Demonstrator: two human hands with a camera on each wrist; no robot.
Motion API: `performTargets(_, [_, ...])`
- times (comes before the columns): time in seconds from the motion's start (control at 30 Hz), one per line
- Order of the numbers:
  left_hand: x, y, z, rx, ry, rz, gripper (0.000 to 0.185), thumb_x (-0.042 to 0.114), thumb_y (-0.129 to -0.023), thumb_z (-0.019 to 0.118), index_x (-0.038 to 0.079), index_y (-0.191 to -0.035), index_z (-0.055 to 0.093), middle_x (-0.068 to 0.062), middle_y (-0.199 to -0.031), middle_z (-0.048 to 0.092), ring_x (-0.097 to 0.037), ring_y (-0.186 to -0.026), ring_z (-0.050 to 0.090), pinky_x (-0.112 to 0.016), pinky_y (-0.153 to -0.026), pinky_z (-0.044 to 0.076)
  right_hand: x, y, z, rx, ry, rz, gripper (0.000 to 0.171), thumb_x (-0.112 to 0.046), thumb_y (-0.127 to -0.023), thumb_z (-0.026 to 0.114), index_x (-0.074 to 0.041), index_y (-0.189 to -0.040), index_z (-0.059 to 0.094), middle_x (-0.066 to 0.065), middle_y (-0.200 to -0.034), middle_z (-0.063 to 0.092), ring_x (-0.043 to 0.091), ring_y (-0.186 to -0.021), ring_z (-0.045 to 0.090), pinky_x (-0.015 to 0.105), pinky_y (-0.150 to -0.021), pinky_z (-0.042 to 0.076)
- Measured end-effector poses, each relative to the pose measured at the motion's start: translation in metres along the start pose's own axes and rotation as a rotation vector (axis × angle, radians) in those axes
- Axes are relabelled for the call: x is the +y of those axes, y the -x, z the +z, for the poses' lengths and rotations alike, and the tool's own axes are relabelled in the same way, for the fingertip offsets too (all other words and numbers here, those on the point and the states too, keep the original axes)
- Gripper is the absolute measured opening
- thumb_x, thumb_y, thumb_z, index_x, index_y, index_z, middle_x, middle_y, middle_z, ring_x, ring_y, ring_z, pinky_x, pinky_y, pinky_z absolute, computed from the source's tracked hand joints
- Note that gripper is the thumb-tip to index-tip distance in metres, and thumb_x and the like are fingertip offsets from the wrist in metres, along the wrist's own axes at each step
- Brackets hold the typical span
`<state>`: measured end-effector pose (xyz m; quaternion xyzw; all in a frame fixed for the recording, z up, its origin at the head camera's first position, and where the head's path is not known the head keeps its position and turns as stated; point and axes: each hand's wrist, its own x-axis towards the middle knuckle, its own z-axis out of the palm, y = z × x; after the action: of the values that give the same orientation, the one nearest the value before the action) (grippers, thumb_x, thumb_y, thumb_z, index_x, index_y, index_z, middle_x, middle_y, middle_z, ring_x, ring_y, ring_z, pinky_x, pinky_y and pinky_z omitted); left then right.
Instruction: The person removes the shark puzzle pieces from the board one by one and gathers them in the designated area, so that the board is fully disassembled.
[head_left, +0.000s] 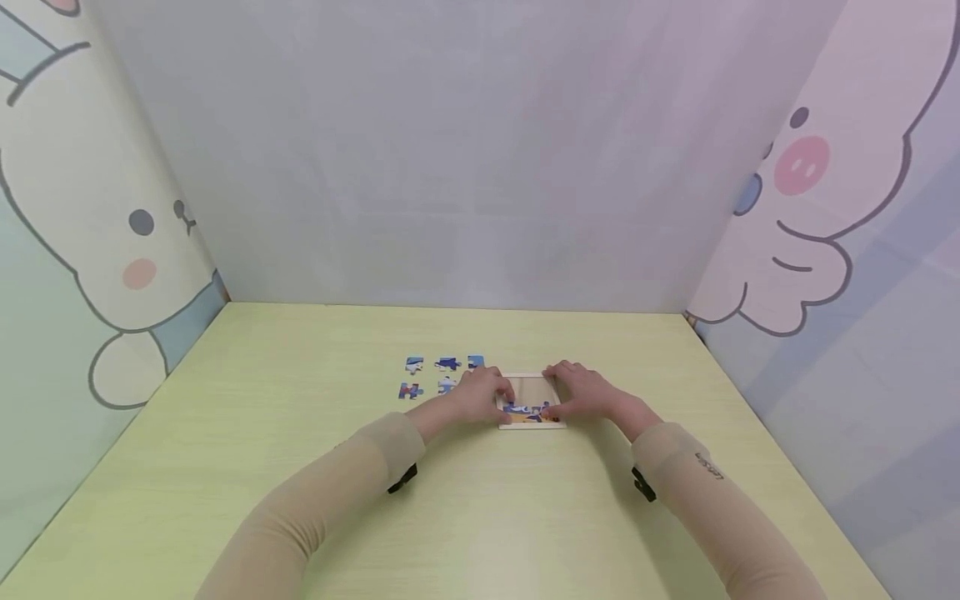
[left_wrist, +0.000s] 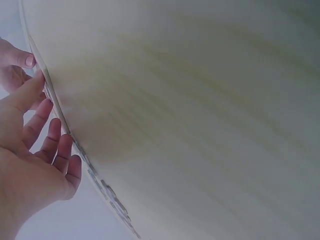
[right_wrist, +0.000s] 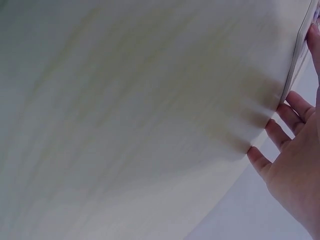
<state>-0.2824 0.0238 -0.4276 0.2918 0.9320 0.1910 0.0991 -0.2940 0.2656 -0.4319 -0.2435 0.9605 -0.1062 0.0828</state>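
Note:
A small wooden puzzle frame (head_left: pixel 532 427) lies on the table with joined jigsaw pieces (head_left: pixel 531 414) along its near side. Bare wood shows in its far part. At its left side is my left hand (head_left: pixel 477 395), thumb and index finger touching the pieces near the left edge. My right hand (head_left: pixel 587 392) rests at the right side, thumb on the pieces and fingertips by the far right corner. In the right wrist view, the right fingers (right_wrist: pixel 276 134) are spread and touch the tabletop. The left wrist view shows the left fingers (left_wrist: pixel 62 150) loosely bent beside the frame edge.
Several loose jigsaw pieces (head_left: pixel 447 364) lie left of the frame, some partly hidden behind my left hand. They sit on a pale yellow table (head_left: pixel 495 517). A grey curtain (head_left: pixel 450 167) hangs behind, and printed cartoon panels stand at both sides.

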Motion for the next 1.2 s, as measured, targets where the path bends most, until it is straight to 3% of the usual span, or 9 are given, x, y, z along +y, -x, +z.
performTargets(0.4, [-0.003, -0.002, 0.001, -0.012, 0.022, 0.007, 0.026, 0.036, -0.077, 0.078, 0.025, -0.096, 0.064, 0.009, -0.092, 0.054, -0.015, -0.095, 0.043, -0.038, -0.090, 0.033, -0.002, -0.001, 0.001, -0.011, -0.011, 0.004, 0.080, -0.058, -0.077, 0.068, -0.007, -0.135, 0.045, 0.011, -0.133, 0.050, 0.031, -0.118, 0.047, 0.054, -0.097, 0.038])
performTargets(0.63, [-0.003, -0.005, 0.001, -0.007, 0.084, 0.025, 0.026, 0.031, -0.076, 0.079, 0.023, -0.094, 0.061, 0.011, -0.086, 0.057, -0.013, -0.090, 0.046, -0.037, -0.090, 0.033, 0.000, -0.002, 0.000, -0.010, -0.004, 0.007, 0.080, -0.057, -0.077, 0.068, -0.007, -0.135, 0.045, 0.012, -0.132, 0.049, 0.032, -0.118, 0.047, 0.056, -0.097, 0.037])
performTargets(0.9, [-0.006, -0.006, -0.001, -0.020, 0.186, 0.072, 0.023, 0.019, -0.082, 0.074, 0.019, -0.096, 0.056, 0.007, -0.079, 0.058, -0.009, -0.072, 0.053, -0.024, -0.069, 0.043, -0.002, -0.001, -0.001, -0.003, -0.005, 0.009, 0.078, -0.055, -0.077, 0.069, -0.007, -0.134, 0.045, 0.011, -0.132, 0.050, 0.032, -0.118, 0.047, 0.055, -0.097, 0.037])
performTargets(1.2, [-0.005, 0.001, -0.012, -0.013, 0.302, 0.129, 0.017, 0.012, -0.083, 0.072, 0.015, -0.096, 0.061, 0.005, -0.079, 0.062, -0.009, -0.074, 0.057, -0.023, -0.069, 0.046, -0.002, -0.001, 0.000, 0.003, 0.005, 0.009, 0.078, -0.055, -0.078, 0.069, -0.006, -0.134, 0.045, 0.012, -0.132, 0.050, 0.032, -0.118, 0.048, 0.054, -0.096, 0.038])
